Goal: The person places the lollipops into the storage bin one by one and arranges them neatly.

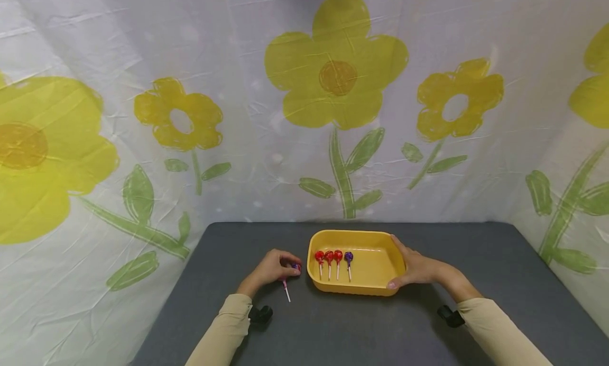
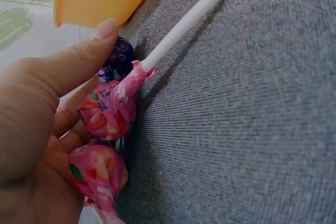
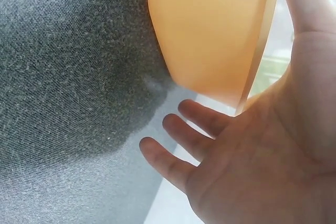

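Note:
My left hand [image 1: 272, 268] is curled around several wrapped lollipops left of the yellow tray. In the left wrist view its thumb presses a purple lollipop [image 2: 122, 56], whose stick is hidden. Below it, against the fingers, sits a pink lollipop [image 2: 107, 111] with its white stick pointing away over the cloth. Another pink lollipop [image 2: 98, 169] lies nearer the palm. My right hand [image 1: 418, 267] holds the right end of the tray [image 1: 357, 289], thumb at the front corner and fingers at the back. Three of its fingertips [image 3: 173, 124] show below the tray wall.
Inside the tray, three red lollipops [image 1: 329, 257] and one purple lollipop [image 1: 349, 257] lie in a row toward the left, sticks toward me. A dark grey cloth covers the table [image 1: 333, 329]. Behind it hangs a white curtain [image 1: 257, 170] printed with yellow flowers.

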Tool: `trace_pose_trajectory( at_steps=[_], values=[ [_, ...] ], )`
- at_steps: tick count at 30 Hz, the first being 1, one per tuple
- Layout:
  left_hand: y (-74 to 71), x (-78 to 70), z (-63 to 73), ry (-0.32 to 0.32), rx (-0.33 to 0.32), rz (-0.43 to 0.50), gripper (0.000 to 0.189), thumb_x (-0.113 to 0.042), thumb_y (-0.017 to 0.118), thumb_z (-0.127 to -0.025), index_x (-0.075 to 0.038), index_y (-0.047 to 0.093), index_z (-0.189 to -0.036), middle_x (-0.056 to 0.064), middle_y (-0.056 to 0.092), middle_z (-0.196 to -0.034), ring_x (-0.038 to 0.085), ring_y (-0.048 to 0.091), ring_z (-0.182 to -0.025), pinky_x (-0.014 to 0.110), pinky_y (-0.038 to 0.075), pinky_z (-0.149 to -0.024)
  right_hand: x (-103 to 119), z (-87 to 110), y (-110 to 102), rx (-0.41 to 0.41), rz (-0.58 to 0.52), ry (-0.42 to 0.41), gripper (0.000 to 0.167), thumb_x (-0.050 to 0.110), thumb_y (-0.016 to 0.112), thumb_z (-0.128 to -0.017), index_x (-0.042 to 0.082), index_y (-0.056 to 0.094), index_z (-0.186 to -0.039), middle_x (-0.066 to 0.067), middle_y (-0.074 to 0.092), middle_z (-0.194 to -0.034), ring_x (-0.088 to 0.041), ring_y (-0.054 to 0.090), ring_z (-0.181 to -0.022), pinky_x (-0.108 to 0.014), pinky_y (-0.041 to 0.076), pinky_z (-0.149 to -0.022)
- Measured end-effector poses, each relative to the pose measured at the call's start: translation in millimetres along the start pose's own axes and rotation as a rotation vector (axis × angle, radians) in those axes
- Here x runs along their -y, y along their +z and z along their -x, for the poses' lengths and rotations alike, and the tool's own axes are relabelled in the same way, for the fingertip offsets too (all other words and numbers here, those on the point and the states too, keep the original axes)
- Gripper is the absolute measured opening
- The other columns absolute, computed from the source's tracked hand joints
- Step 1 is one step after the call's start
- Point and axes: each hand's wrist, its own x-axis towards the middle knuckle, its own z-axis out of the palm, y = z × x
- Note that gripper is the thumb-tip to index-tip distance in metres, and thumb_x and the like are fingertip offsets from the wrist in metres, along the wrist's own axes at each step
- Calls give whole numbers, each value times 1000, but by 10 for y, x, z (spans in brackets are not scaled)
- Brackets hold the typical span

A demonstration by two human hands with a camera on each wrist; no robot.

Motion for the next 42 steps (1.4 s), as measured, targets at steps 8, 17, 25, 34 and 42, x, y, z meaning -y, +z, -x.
trace_pose_trajectory(
  at_steps=[8, 17, 25, 34, 42],
  values=[
    [13, -28, -11, -31, -64, -30, 20, -26, 79, -85, -16, 78, -102, 4, 70, -95, 9, 60, -65, 24, 52, -57, 3, -4, -3, -7, -12, -23, 139, 58, 83, -70, 3, -11, -157, -37, 10, -160, -59, 21, -143, -72, 29, -108],
    [31, -27, -28, 42, -167, -103, 15, -22, 76, -88, -16, 77, -102, 2, 67, -97, 7, 55, -71, 20, 47, -63, 7, 2, -9, -2, -14, -18, 139, 58, 83, -71, 3, -11, -157, -38, 9, -159, -60, 20, -143, -73, 28, -108],
    [14, -39, -3, 4, -137, -89, 20, -26, 81, -82, -17, 78, -100, 2, 69, -95, 5, 53, -58, 21, 44, -50, -1, 0, -2, -7, -12, -19, 139, 58, 83, -71, 4, -11, -157, -37, 8, -160, -60, 19, -144, -72, 29, -108],
    [-8, 27, -2, 12, -91, -82, 20, -26, 80, -83, -16, 79, -101, -1, 67, -76, 4, 45, -46, 21, 37, -42, 3, 11, 8, -7, -22, -21, 138, 57, 83, -71, 3, -11, -157, -37, 8, -160, -60, 19, -144, -72, 28, -109],
    [-74, 42, 15, 13, -29, -75, 22, -20, 73, -90, -12, 76, -110, -3, 62, -72, 3, 44, -43, 21, 39, -41, -6, 13, 8, -9, -35, -31, 137, 55, 83, -72, 3, -11, -157, -37, 6, -160, -60, 18, -144, -72, 27, -109]
  ],
)
